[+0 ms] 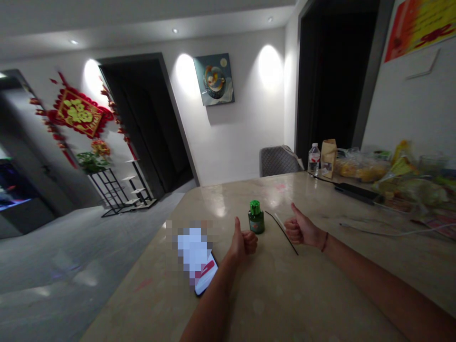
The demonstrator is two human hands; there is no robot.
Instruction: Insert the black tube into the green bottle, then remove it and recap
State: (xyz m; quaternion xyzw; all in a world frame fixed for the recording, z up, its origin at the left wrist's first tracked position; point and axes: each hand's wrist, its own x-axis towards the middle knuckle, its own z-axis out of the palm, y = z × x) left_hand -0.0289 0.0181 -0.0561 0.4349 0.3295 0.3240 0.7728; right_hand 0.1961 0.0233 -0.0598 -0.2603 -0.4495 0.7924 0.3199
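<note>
Left hand: fist clenched, thumb raised, near the green bottle. Right hand: fist clenched, thumb raised, beside the black stick. The bottle stands upright on the table, between the hands. Contact between the right fingers and the white stick cannot be confirmed at this blur. Judged status: cap on, black stick outside the bottle, handling of both apparently not yet begun.
</note>
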